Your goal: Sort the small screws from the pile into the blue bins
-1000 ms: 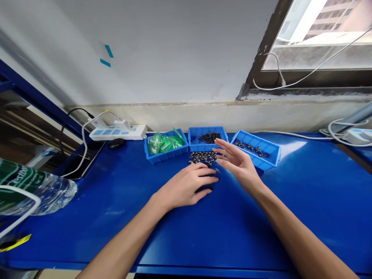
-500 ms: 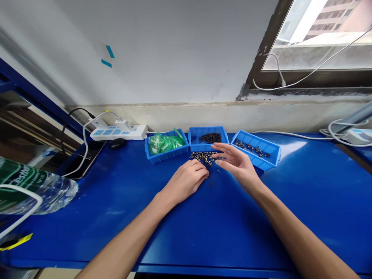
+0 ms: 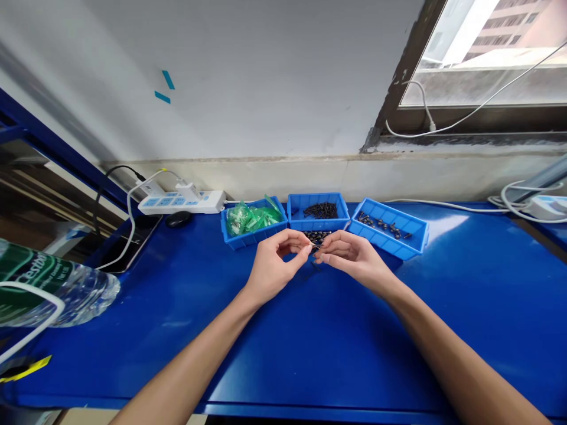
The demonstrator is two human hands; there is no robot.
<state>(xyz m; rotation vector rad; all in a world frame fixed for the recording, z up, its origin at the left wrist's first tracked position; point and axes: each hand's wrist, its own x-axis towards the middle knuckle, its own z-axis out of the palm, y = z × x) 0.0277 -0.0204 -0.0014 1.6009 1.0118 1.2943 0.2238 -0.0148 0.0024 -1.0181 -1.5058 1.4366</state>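
My left hand [image 3: 275, 262] is above the table, its thumb and index finger pinched on a small thin screw [image 3: 315, 245]. Facing it, my right hand [image 3: 357, 260] has its fingers curled in close to the screw's other end; anything between its fingertips is too small to make out. Behind and below the fingertips lies a pile of small metal screws [image 3: 319, 236], partly hidden by both hands. A couple of dark loose screws [image 3: 315, 267] rest on the table just in front of the pile.
Three blue bins line the wall: the left bin [image 3: 241, 241] with green plastic bags, the middle bin [image 3: 316, 225] with dark screws, the right bin [image 3: 414, 252] with several screw pieces. A power strip [image 3: 208, 202] stands at back left. A water bottle [image 3: 84, 292] lies at left.
My left hand has lifted from the table by the pile and turned, now pinching a screw. My right hand has come slightly down, its fingers curling in toward the left fingertips.
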